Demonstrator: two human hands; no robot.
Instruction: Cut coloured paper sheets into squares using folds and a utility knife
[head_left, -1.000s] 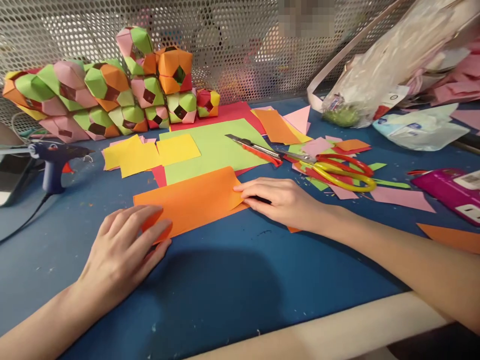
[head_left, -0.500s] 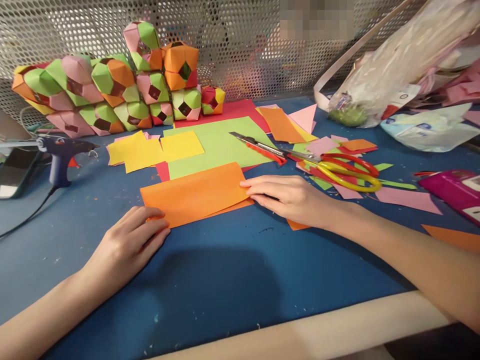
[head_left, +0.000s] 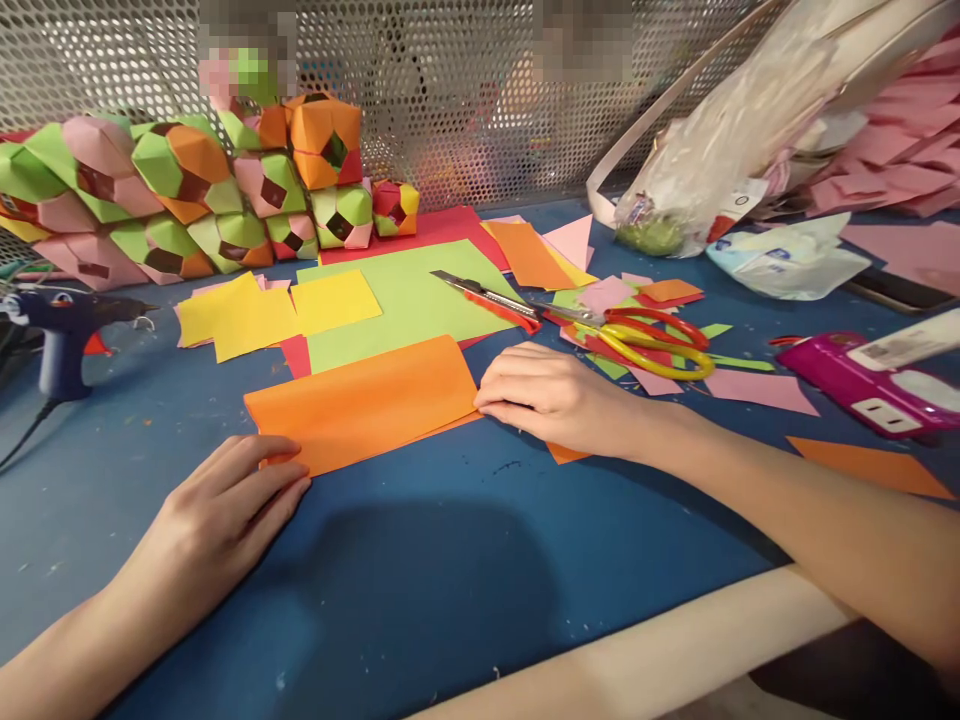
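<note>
A folded sheet of orange paper (head_left: 367,405) lies on the blue table in front of me, its fold at the far side and its two near edges almost together. My left hand (head_left: 236,505) grips its near left corner, fingers closed over the edge. At the right end, my right hand (head_left: 540,395) pinches the other near corner between thumb and fingers. Beyond it lie a green sheet (head_left: 405,300) and yellow paper pieces (head_left: 255,315). A red-handled utility knife (head_left: 487,300) rests on the green sheet, and scissors (head_left: 652,340) with red and yellow handles lie to its right.
Folded paper blocks (head_left: 172,180) are stacked against the perforated metal screen (head_left: 465,100). A glue gun (head_left: 64,335) stands at the left, with its cord. Paper scraps, a plastic bag (head_left: 697,180), a tissue pack (head_left: 787,260) and a magenta device (head_left: 877,380) occupy the right.
The view has shifted to the right, so things appear further left. The orange sheet's near edges lie closer together at the right end, and my right fingers are more tightly bunched there.
</note>
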